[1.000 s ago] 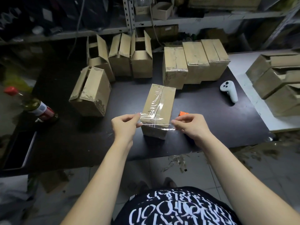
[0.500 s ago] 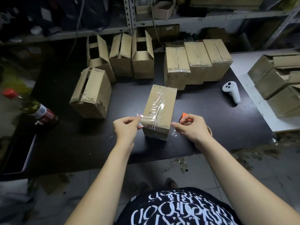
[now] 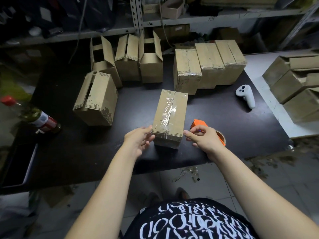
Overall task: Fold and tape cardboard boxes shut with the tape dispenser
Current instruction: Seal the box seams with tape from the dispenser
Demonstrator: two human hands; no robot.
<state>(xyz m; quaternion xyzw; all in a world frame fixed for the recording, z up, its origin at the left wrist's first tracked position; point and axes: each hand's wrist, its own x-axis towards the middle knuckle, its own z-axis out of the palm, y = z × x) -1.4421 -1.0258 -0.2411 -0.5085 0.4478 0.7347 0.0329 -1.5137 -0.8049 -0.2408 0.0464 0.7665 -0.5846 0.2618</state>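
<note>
Taped box [image 3: 170,118] sits near front edge of table [image 3: 215,149], mid-table. Left hand [image 3: 139,141] touches its near left corner; right hand [image 3: 205,139] just right of it. Dispenser [image 3: 200,124] on table behind right hand. Open boxes [image 3: 127,61] in a row at back left, one more [image 3: 97,99] before them. Closed boxes [image 3: 208,64] at back right. Controller [image 3: 246,95] far right, bottle [image 3: 37,118] far left.

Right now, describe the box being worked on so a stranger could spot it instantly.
On the dark table, look at the near edge, between the left hand and the right hand. The box there stands alone, with shiny clear tape down its top seam, and an orange tape dispenser beside it.
</note>
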